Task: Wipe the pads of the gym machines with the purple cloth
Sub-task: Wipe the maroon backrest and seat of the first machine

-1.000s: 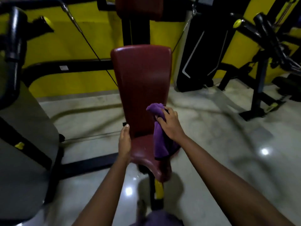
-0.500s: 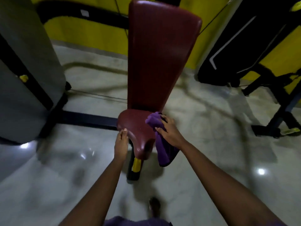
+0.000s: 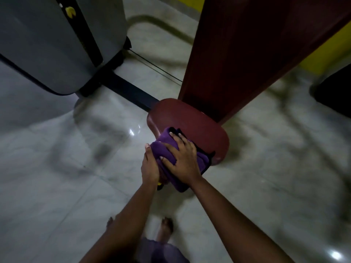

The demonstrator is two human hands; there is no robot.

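We see the purple cloth (image 3: 164, 149) bunched into a thick wad on the near, narrow end of the dark red seat pad (image 3: 191, 120), with a fold of it hanging over the pad's front edge toward the floor (image 3: 57, 168). The right hand (image 3: 185, 160) lies on top of the wad, palm down, its fingers (image 3: 176, 138) splayed wide across the fabric and pressing it onto the pad rather than closing around it; purple shows between the fingers and beyond the fingertips. The left hand (image 3: 150, 168) sits just beside it, against the cloth's left side, touching both the wad and the right hand's thumb; what we can see of its fingers is straight and held together, and we cannot tell whether any of them hook under the seat's edge. Both forearms reach in from the bottom of the view. Behind the seat, the matching red backrest pad (image 3: 247, 50) rises steeply toward the top right. To the upper left stands a grey machine housing (image 3: 47, 44), with a black frame bar (image 3: 131, 92) running along the floor from it to the seat and a thin cable (image 3: 155, 67) stretched above that. A strip of yellow wall (image 3: 326, 54) shows at the right, and bare feet (image 3: 167, 226) stand on the glossy pale floor below the arms.
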